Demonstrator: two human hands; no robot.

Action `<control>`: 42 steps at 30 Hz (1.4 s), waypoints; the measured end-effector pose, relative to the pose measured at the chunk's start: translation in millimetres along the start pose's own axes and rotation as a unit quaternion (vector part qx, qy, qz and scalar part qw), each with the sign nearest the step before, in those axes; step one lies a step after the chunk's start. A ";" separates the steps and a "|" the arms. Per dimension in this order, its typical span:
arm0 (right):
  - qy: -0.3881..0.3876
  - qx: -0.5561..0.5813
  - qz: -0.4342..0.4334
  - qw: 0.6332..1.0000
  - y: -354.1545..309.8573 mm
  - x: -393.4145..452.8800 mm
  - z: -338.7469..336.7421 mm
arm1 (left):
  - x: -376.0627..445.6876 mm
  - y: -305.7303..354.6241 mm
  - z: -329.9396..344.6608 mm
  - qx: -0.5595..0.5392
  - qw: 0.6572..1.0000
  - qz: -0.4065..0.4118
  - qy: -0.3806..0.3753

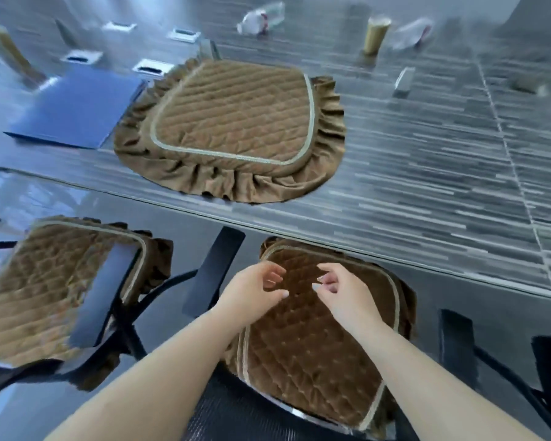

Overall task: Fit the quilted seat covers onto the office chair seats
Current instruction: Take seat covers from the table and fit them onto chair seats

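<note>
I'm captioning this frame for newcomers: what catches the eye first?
A brown quilted seat cover lies spread flat on the striped table. Below, both hands hover with loosely curled fingers over another cover on a chair seat; a third covered chair stands at left.

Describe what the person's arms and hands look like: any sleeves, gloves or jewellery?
Both forearms are bare up to the frame edge; no sleeves show. The left hand and right hand wear no gloves, and no rings, watch or bracelets are visible. The fingernails look pale and glossy.

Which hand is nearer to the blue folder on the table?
Left. The left hand hovers over the near chair's cover, on the side toward the blue folder. The right hand is beside it, farther from the folder.
</note>
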State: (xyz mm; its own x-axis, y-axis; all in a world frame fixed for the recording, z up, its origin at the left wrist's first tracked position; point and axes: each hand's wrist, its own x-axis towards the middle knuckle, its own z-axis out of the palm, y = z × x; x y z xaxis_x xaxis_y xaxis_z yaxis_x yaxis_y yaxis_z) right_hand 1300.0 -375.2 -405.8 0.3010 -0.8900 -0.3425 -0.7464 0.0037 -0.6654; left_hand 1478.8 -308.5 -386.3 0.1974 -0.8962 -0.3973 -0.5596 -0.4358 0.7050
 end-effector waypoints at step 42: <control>0.150 -0.059 -0.006 0.987 -230.8 129.1 -21.2 | 116.2 -58.9 -325.1 -0.175 0.980 0.010 0.098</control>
State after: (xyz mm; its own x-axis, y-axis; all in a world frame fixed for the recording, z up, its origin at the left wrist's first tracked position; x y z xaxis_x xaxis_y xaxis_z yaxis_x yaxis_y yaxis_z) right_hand 1498.5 -500.6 -282.4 0.1335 -0.9848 -0.1109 -0.8137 -0.0450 -0.5795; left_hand 1796.3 -414.0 -283.0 0.3581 -0.8891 -0.2851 -0.2606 -0.3884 0.8839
